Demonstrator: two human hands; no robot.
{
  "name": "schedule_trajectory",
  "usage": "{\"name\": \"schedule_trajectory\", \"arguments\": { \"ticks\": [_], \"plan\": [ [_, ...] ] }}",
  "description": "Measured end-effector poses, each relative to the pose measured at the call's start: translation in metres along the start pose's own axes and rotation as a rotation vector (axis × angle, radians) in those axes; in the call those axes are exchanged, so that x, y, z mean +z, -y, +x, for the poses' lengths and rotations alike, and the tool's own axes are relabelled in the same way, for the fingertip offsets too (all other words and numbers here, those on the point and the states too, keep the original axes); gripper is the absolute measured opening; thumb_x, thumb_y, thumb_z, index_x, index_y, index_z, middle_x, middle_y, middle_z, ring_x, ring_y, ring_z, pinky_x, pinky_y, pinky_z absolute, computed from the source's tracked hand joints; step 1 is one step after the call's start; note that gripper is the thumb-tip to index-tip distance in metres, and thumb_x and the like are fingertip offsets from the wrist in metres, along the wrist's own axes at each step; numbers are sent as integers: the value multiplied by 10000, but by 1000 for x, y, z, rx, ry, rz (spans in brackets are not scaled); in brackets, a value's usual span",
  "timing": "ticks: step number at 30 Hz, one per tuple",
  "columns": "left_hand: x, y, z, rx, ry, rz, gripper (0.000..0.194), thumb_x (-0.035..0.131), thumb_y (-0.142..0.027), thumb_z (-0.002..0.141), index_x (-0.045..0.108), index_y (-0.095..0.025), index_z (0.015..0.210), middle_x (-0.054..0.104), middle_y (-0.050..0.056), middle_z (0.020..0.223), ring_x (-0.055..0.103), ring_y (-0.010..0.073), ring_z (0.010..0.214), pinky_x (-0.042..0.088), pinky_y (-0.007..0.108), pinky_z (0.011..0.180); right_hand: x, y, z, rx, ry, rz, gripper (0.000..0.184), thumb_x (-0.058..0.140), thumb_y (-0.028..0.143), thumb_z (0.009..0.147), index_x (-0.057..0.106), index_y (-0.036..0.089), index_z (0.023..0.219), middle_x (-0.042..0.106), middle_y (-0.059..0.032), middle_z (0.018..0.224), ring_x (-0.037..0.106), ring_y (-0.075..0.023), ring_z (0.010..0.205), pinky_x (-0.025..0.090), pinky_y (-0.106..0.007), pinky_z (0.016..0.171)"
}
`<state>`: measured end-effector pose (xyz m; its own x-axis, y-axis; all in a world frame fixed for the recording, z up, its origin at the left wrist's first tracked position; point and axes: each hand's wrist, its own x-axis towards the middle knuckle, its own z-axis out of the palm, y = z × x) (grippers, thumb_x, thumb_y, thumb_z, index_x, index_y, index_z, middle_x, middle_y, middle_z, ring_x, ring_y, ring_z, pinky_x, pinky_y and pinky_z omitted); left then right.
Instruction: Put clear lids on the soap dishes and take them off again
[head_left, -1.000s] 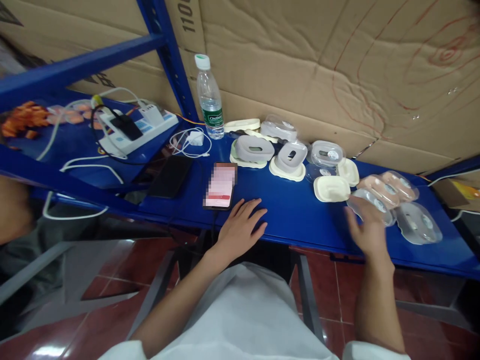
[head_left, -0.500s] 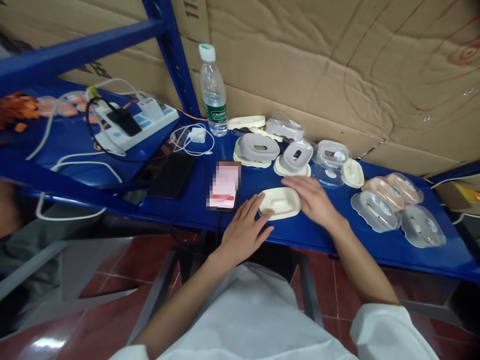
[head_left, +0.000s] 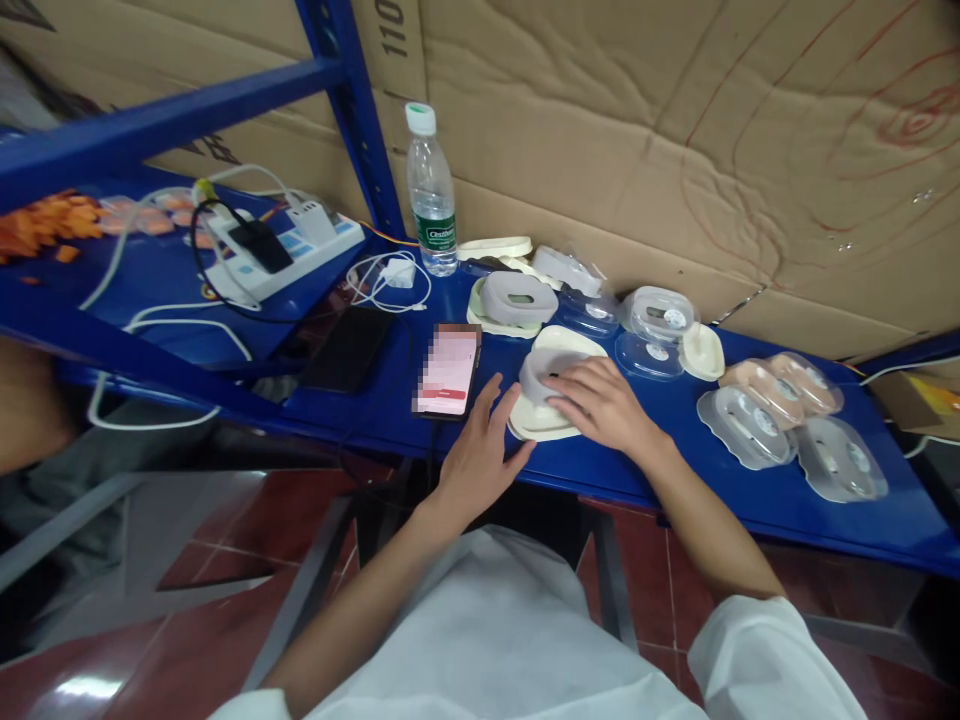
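In the middle of the shelf, a cream oval tray (head_left: 546,424) lies near the front edge. Above it is a grey oval ring-shaped piece (head_left: 536,378) with a slot in it, gripped at its right side by my right hand (head_left: 604,400). My left hand (head_left: 476,450) is at the tray's left rim, fingers spread and holding nothing. Just behind sits another cream oval tray (head_left: 566,338), partly hidden by the grey piece. A second grey ring piece (head_left: 517,298) rests on a cream tray farther back.
A phone with a lit screen (head_left: 448,375) lies left of my hands, near a dark flat device (head_left: 345,350). A water bottle (head_left: 433,200) stands at the back. Clear-covered oval packs (head_left: 754,425) sit at right. A power strip (head_left: 330,250) and orange pieces (head_left: 52,225) are at left.
My right hand has taken the grey ring piece from the cream tray behind and brought it over the front tray. The left hand has drawn slightly away from the rim.
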<state>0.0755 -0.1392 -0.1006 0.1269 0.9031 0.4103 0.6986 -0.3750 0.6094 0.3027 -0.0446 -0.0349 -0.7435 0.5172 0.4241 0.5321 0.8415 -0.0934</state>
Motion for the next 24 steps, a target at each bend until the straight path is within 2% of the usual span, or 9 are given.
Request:
{"name": "schedule_trajectory", "arguments": {
  "ticks": [2,5,8,11,15,20,21,24],
  "plan": [
    [-1,0,-1,-5,10,2,824,691,-338,1031,210,-277,1697,303,219,1755,417,384,1598,589,526,1129,4,12,1,-70,26,56,347,594,420,1088,764,205,1302,786,-94,1098,704,-236,1079,528,-394,990],
    [-3,-1,0,-9,59,27,750,676,-354,1042,288,-274,1678,303,212,1757,419,388,1597,584,520,1134,9,18,0,-112,66,121,402,635,486,1061,744,212,1335,774,-100,1247,704,-246,1166,531,-418,1056],
    [-3,-2,0,-11,74,59,640,642,-374,1059,389,-257,1635,306,207,1758,448,383,1579,574,516,1145,8,15,-5,-64,115,131,425,656,475,1054,710,242,1406,711,-104,1439,662,-264,1334,475,-489,1173],
    [-2,-2,1,2,64,86,575,620,-351,1064,446,-241,1601,314,204,1760,482,372,1557,564,507,1160,5,12,-15,-16,146,178,373,655,409,1063,709,302,1417,724,-71,1439,655,-245,1376,450,-509,1223],
    [-1,0,1,17,91,112,540,596,-353,1073,475,-236,1586,410,187,1717,535,363,1514,544,512,1183,4,11,-34,26,118,195,383,645,347,1069,686,315,1449,704,-52,1475,628,-231,1423,416,-513,1283],
    [-2,-1,2,1,120,102,641,583,-345,1076,358,-269,1671,438,157,1709,546,345,1504,537,505,1189,4,7,-56,210,83,79,359,652,382,1066,691,366,1423,691,-29,1490,532,-297,1519,162,-696,1346],
    [-3,-1,2,5,122,106,637,580,-341,1078,360,-273,1672,439,154,1709,546,342,1504,533,504,1193,5,7,-59,227,97,75,354,643,383,1071,689,368,1422,688,-28,1494,527,-298,1522,172,-697,1340],
    [-3,-2,2,29,130,132,582,567,-344,1086,421,-279,1646,437,144,1713,550,342,1499,525,504,1199,7,11,-62,192,149,102,368,606,353,1088,669,338,1451,637,-43,1559,522,-268,1527,346,-575,1301]
  ]
}}
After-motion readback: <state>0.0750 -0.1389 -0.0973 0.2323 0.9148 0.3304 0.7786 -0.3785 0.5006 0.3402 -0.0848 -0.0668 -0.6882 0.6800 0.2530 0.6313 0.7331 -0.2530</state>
